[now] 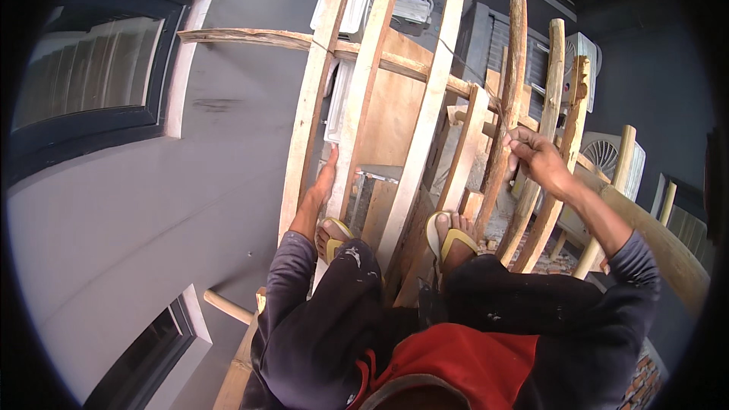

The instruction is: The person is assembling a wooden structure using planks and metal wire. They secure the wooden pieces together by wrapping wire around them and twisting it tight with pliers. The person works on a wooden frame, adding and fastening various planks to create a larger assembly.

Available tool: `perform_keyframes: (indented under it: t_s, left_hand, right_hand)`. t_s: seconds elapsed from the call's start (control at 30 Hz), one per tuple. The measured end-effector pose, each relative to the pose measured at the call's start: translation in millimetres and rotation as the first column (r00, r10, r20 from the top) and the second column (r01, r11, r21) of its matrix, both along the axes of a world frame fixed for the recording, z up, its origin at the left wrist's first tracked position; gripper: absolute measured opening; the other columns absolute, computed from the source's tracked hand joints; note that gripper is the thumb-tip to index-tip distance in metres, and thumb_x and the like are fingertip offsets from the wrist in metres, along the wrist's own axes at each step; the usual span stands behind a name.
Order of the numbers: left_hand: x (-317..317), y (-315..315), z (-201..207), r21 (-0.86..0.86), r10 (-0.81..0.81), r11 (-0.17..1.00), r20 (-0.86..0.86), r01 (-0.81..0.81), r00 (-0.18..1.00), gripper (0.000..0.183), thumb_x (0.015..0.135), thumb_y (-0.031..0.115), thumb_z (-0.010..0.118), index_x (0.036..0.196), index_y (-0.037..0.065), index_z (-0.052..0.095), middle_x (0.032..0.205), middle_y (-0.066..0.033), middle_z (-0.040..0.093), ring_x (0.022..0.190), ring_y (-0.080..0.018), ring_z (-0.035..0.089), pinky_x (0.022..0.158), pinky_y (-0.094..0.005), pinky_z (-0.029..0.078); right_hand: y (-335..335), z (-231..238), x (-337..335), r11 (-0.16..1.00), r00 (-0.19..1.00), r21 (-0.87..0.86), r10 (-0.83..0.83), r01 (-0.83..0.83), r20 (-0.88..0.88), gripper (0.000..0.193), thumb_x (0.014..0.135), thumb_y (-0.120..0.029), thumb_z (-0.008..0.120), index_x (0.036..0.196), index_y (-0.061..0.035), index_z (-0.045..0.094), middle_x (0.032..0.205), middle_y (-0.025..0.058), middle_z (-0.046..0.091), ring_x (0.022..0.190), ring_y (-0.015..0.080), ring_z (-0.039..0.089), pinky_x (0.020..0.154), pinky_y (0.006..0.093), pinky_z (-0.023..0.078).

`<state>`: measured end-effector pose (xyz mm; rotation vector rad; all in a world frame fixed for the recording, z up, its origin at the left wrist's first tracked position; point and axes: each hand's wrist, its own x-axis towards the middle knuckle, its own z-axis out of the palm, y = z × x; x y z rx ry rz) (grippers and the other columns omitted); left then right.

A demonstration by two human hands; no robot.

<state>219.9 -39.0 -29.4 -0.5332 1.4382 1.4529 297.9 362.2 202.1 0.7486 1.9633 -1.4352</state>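
My left hand (327, 176) lies with its fingers stretched out against the left side of a squared wooden beam (361, 95). Another squared beam (310, 118) runs just left of it. To the right, my right hand (541, 159) has thumb and fingers pinched together beside a rough round pole (510, 80). Whatever those fingers hold, if anything, is too small to make out. A long crosspiece (402, 66) passes across the beams and poles beyond both hands.
My sandalled feet (459, 241) stand on the timbers, with gaps between them. A grey wall (213, 129) with a dark-framed window (99, 68) rises at the left. More poles (566, 167) and air-conditioner units (619, 153) stand at the right. A plywood panel (391, 118) shows between beams.
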Motion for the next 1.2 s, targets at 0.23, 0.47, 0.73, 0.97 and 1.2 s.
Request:
perform_keyframes:
  t_s: [0.23, 0.47, 0.73, 0.97, 1.2]
  left_hand:
    - [0.9, 15.6, 6.8, -0.463, -0.324, 0.87, -0.282, 0.167, 0.903, 0.091, 0.087, 0.071, 0.017, 0.092, -0.006, 0.064, 0.067, -0.0136, 0.065, 0.069, -0.0222, 0.065, 0.071, -0.0333, 0.051]
    - [4.4, 24.8, 14.1, -0.429, -0.219, 0.898, -0.251, 0.095, 0.943, 0.092, 0.087, 0.07, 0.022, 0.091, -0.012, 0.062, 0.064, -0.0165, 0.063, 0.061, -0.0225, 0.065, 0.066, -0.0321, 0.052]
    - [0.5, 27.7, 20.3, -0.567, -0.33, 0.814, -0.27, 0.128, 0.904, 0.095, 0.086, 0.072, 0.019, 0.078, -0.01, 0.066, 0.06, -0.0177, 0.063, 0.067, -0.0259, 0.066, 0.079, -0.0342, 0.049]
    - [-0.8, 22.7, 9.8, -0.569, -0.331, 0.811, -0.255, 0.136, 0.908, 0.098, 0.085, 0.072, 0.018, 0.078, -0.014, 0.064, 0.063, -0.0195, 0.063, 0.08, -0.0311, 0.066, 0.086, -0.0379, 0.044]
    - [1.9, 17.0, -10.7, -0.632, -0.39, 0.765, -0.304, 0.122, 0.869, 0.092, 0.087, 0.068, 0.022, 0.082, -0.014, 0.063, 0.085, -0.0334, 0.061, 0.097, -0.0417, 0.059, 0.087, -0.0455, 0.042]
  right_hand:
    - [-16.5, -10.4, 2.1, 0.989, 0.985, -0.021, 0.144, -0.146, -0.101, 0.018, 0.095, -0.018, 0.041, 0.096, -0.0061, 0.056, 0.065, 0.0025, 0.057, 0.061, 0.011, 0.049, 0.06, 0.0275, 0.039]
    - [-14.7, -17.0, 13.7, 0.991, 0.983, 0.032, 0.136, -0.133, -0.127, 0.02, 0.095, -0.018, 0.041, 0.094, -0.0049, 0.056, 0.066, 0.0035, 0.058, 0.067, 0.0131, 0.051, 0.066, 0.0294, 0.04]
    - [-22.5, -17.1, 13.0, 0.973, 0.955, 0.027, 0.229, -0.228, -0.188, 0.02, 0.096, -0.02, 0.042, 0.094, -0.0055, 0.056, 0.065, 0.0034, 0.058, 0.065, 0.0137, 0.051, 0.066, 0.0299, 0.041]
    - [-27.1, -10.7, 11.4, 0.955, 0.95, 0.142, 0.28, -0.261, -0.139, 0.022, 0.096, -0.015, 0.041, 0.105, -0.002, 0.056, 0.065, 0.0065, 0.06, 0.07, 0.0145, 0.057, 0.07, 0.0312, 0.044]
    - [-43.5, -25.3, -4.7, 0.918, 0.925, 0.204, 0.366, -0.34, -0.106, 0.028, 0.096, -0.01, 0.036, 0.117, -0.0022, 0.053, 0.061, 0.009, 0.06, 0.053, 0.0156, 0.055, 0.057, 0.0338, 0.045]
